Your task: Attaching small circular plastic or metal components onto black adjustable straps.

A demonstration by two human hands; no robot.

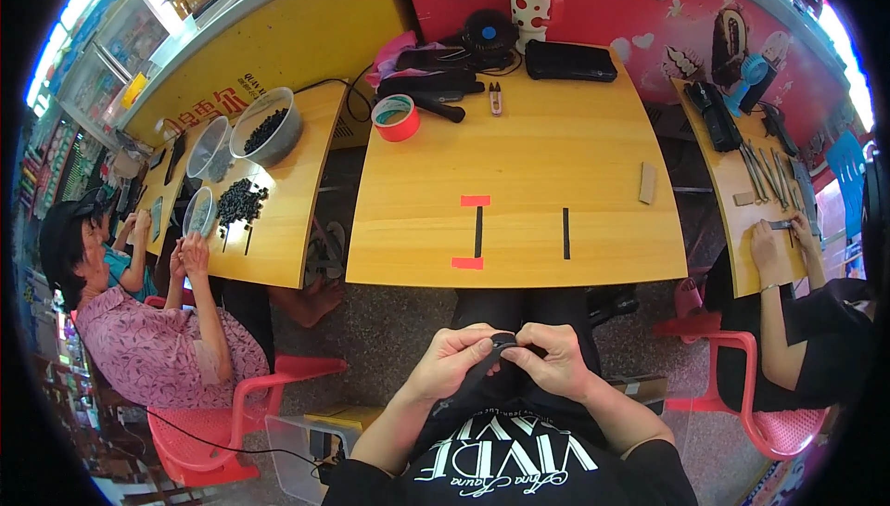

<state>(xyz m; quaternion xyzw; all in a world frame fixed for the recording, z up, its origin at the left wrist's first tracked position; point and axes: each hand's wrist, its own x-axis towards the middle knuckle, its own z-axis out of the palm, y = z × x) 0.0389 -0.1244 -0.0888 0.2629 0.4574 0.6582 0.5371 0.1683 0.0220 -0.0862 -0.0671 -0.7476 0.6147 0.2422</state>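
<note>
Two hands: the left hand (451, 354) and the right hand (553, 358) meet over the person's lap, below the near edge of the wooden table (556, 163).
Left hand: fingers curled narrow, thumb and fingertips pinching one end of a small black strip (502, 345).
Right hand: fingers bent close, pinching the other end of the same strip; the two hands nearly touch.
Black strip: held between both hands above the lap, off the table; its detail is too small to tell.
Table, near edge: two black strips lie flat, one (478, 231) between two red tape marks (475, 201), the other (565, 233) just to its right.
Table, far side: a roll of red tape (396, 117), a small black fan (488, 31), a black case (569, 61), small snips (495, 98) and a red-and-white spotted jug (532, 0).
Table, right: a small tan block (647, 182) lies alone.
Left neighbours: a person in a pink patterned shirt (158, 353) sits on a red chair at a second table bearing a bowl of dark pieces (267, 126).
Right neighbour: a person in black works at a third table (742, 181) laid with tools.
</note>
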